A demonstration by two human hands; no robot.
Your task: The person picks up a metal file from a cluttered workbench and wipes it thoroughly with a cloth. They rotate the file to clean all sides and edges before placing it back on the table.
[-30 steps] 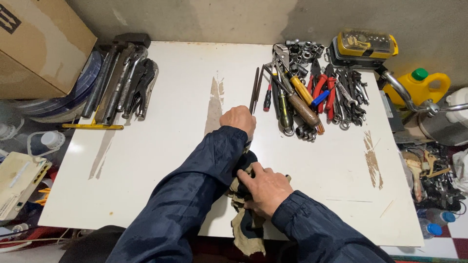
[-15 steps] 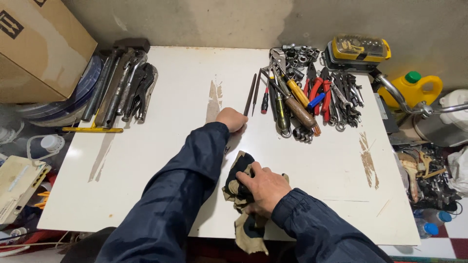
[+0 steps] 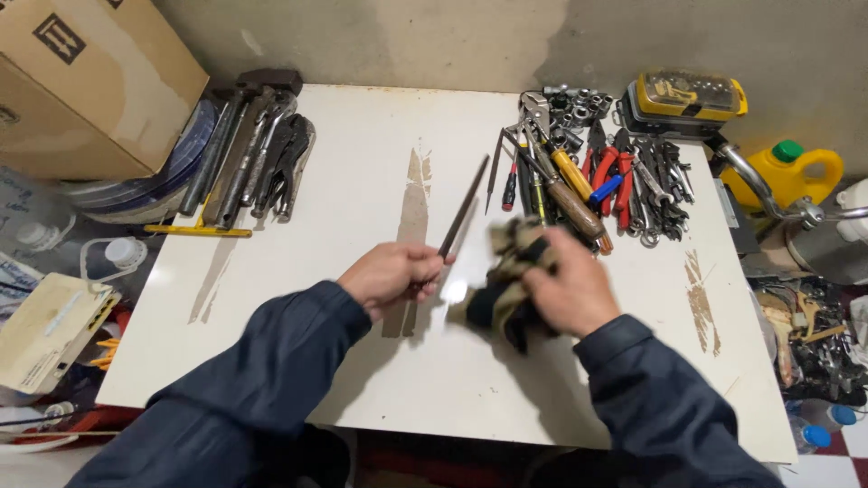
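My left hand [image 3: 393, 276] grips the lower end of a long dark metal file [image 3: 463, 207], which points up and to the right above the white table [image 3: 298, 298]. My right hand [image 3: 570, 291] holds a bunched dark and tan rag [image 3: 502, 289], lifted off the table just right of the file; the hand and rag are blurred. Both sleeves are dark blue.
A pile of screwdrivers, pliers, wrenches and sockets [image 3: 588, 185] lies at the back right, with a yellow tool case [image 3: 692, 95] behind it. Hammers and large pliers [image 3: 249, 163] lie at the back left beside a cardboard box [image 3: 81, 86]. A yellow jug [image 3: 787, 172] stands right of the table.
My left hand has picked the file up from beside the tool pile and drawn it back toward me. My right hand has lifted the rag off the table and moved it up and right.
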